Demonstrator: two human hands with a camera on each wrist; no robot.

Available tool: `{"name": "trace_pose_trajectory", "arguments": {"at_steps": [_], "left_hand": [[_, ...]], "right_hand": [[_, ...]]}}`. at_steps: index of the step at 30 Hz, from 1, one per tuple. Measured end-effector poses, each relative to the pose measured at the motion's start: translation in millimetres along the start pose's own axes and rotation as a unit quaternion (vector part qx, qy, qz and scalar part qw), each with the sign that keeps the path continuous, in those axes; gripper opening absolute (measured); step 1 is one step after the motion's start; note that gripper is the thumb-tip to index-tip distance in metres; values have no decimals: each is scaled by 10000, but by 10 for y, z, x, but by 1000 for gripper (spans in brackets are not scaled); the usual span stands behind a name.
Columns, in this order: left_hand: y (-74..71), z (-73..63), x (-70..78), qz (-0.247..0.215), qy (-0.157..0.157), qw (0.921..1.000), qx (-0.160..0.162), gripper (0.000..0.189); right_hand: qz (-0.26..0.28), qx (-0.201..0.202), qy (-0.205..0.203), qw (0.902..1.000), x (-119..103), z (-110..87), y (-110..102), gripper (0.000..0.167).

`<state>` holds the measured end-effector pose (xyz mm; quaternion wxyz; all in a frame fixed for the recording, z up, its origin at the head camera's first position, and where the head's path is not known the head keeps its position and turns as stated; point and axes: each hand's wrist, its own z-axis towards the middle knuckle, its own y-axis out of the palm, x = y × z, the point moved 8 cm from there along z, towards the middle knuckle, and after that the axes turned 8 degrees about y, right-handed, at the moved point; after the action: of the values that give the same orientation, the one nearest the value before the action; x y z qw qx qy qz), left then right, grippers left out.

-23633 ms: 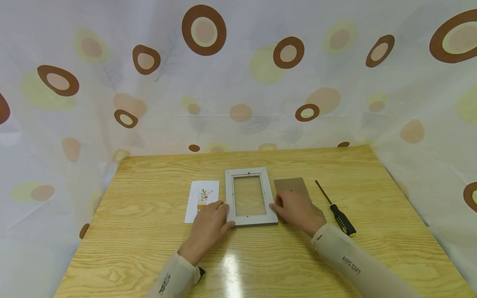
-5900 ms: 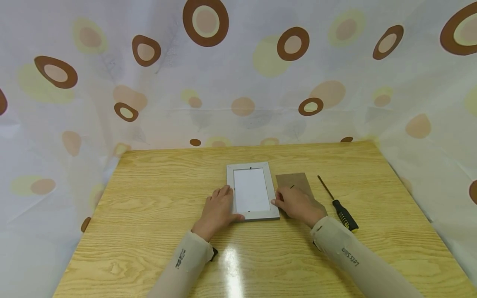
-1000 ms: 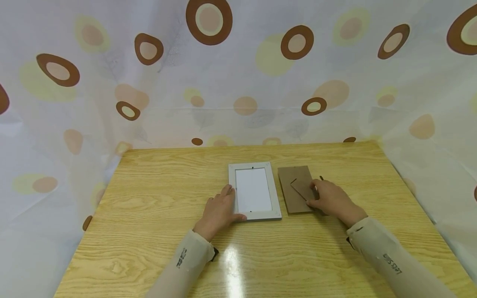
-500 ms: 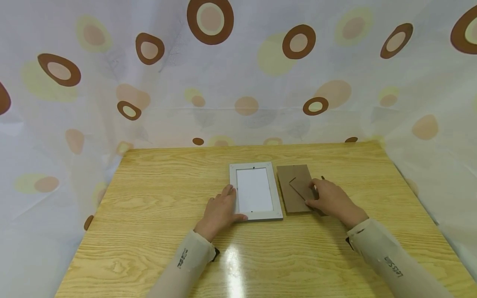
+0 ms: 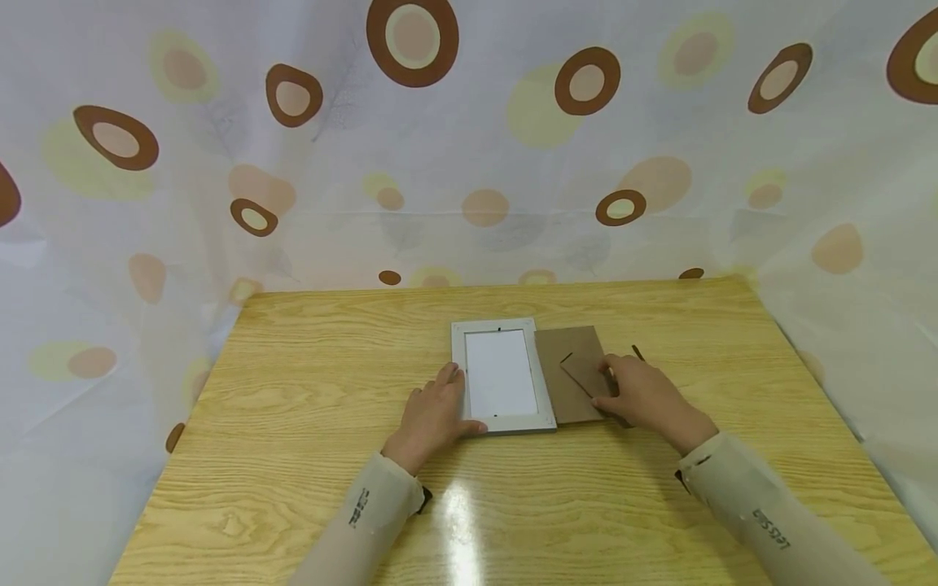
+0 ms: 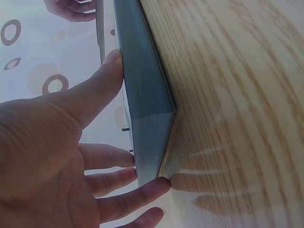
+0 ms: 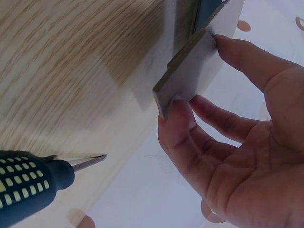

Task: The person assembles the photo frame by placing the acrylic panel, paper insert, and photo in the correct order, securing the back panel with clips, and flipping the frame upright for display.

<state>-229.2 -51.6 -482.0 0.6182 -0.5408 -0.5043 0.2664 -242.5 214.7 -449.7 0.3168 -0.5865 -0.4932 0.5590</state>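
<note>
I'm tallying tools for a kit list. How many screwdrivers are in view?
1: a screwdriver lying on the table. In the head view the right hand hides all but its tip; others could be hidden there.

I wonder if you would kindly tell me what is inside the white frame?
Inside the white frame, a plain white sheet shows, filling its opening. The sheet's underside, and anything beneath it, is covered and cannot be seen.

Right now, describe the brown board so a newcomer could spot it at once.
On the wooden table, find the white-centred frame. At its right side, in the right hand, is the board: a brown panel with a bent dark line, which the frame lacks.
</note>
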Motion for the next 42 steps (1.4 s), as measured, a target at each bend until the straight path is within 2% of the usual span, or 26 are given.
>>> {"name": "trace_pose_trajectory", "arguments": {"at_steps": [26, 42], "left_hand": [[4, 5, -32, -65, -58, 9999, -58, 101], [24, 17, -29, -152, -92, 9998, -95, 101]], "right_hand": [[-125, -85, -162, 9998, -271, -6, 66, 52], [28, -168, -203, 9996, -378, 40, 137, 50]]}}
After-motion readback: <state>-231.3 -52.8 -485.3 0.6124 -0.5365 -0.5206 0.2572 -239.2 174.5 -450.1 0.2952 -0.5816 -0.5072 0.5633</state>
